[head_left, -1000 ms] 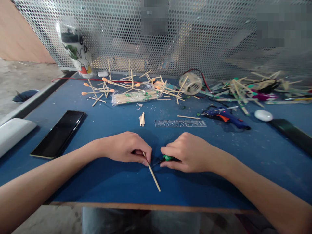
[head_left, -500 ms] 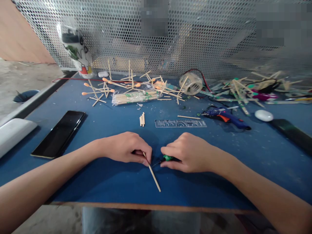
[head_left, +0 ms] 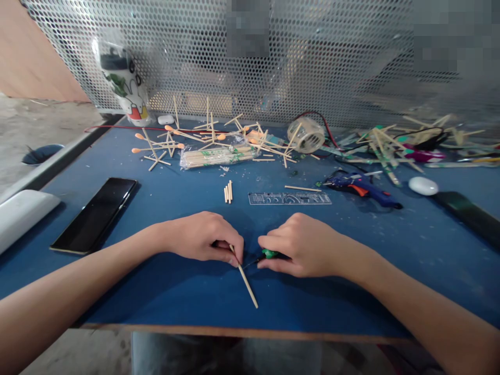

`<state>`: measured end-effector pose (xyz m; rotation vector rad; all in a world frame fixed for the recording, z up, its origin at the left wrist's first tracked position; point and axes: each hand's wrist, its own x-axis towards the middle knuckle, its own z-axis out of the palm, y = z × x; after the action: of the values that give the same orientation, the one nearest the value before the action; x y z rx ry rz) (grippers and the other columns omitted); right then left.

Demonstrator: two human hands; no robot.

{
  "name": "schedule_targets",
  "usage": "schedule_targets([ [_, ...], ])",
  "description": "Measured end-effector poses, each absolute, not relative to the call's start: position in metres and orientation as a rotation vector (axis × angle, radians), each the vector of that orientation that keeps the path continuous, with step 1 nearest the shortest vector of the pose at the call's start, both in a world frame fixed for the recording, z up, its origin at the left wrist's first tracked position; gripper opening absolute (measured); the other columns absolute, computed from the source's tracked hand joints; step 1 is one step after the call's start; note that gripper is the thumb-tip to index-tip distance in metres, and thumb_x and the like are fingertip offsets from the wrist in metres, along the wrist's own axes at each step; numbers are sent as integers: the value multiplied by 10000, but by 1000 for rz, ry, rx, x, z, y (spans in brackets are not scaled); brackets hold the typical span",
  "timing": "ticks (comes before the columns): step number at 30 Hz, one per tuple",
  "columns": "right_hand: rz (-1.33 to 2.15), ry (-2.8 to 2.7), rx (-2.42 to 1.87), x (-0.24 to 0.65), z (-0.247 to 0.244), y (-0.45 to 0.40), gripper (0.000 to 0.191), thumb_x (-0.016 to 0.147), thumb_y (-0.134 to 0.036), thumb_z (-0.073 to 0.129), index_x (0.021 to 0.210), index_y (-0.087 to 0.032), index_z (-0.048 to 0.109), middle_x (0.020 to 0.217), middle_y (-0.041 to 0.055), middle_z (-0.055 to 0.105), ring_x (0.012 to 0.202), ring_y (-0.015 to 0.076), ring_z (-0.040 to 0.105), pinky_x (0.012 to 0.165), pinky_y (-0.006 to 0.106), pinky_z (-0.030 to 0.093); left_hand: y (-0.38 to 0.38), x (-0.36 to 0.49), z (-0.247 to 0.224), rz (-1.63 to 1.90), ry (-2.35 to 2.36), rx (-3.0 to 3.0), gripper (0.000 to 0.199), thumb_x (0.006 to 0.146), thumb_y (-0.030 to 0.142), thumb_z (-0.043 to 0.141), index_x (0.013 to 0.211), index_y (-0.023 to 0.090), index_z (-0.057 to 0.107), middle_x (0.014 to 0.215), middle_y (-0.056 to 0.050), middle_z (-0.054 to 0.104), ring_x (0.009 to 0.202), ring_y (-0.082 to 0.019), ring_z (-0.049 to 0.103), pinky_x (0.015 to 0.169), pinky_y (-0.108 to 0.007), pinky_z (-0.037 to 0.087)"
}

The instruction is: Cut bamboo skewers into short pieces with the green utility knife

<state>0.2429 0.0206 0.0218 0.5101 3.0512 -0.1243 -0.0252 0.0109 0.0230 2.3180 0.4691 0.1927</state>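
My left hand point(head_left: 211, 238) pinches a thin wooden stick point(head_left: 249, 287) between thumb and fingers. The stick slants down toward the table's front edge. Opposite it, my right hand point(head_left: 304, 245) is closed around a small green-handled cutting tool point(head_left: 269, 253). Its thin dark tip points left and reaches the stick just below my left fingertips; whether it touches the wood I cannot tell. Most of the handle is hidden in my palm. Beyond my hands lie several short cut sticks point(head_left: 228, 192) side by side, a clear ruler point(head_left: 289, 198) and a single stick point(head_left: 302, 188).
A phone point(head_left: 94, 214) and a white case point(head_left: 25, 213) lie at left. Behind are a bag of sticks point(head_left: 219, 155), joined sticks with orange tips, a tape roll point(head_left: 305, 134) and a wrapped cup point(head_left: 124, 86). At right are a blue glue gun point(head_left: 363, 188) and a white oval object point(head_left: 423, 186).
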Motion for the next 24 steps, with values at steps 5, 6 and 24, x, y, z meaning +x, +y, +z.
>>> schedule_targets([
  [5, -134, 3046, 512, 244, 23, 20, 405, 1041, -544, 401, 835, -218, 524, 670, -23, 646, 529, 134, 527, 538, 309, 144, 11, -26, 23, 187, 469, 2318, 65, 991, 229, 649, 1001, 227, 713, 968, 22, 772, 870, -111, 690, 847, -214, 439],
  [6, -136, 3044, 513, 244, 23, 20, 404, 1042, -543, 402, 836, -218, 525, 670, -23, 647, 530, 133, 525, 540, 307, 144, 11, -26, 23, 186, 469, 2318, 66, 992, 229, 647, 1003, 226, 711, 971, 21, 771, 873, -111, 690, 849, -213, 440],
  [24, -150, 3052, 514, 243, 22, 20, 401, 1039, -538, 413, 836, -217, 540, 662, -19, 644, 520, 128, 511, 541, 315, 143, 11, -25, 22, 204, 475, 2320, 53, 978, 218, 666, 993, 237, 712, 953, 34, 775, 859, -104, 695, 795, -215, 439],
])
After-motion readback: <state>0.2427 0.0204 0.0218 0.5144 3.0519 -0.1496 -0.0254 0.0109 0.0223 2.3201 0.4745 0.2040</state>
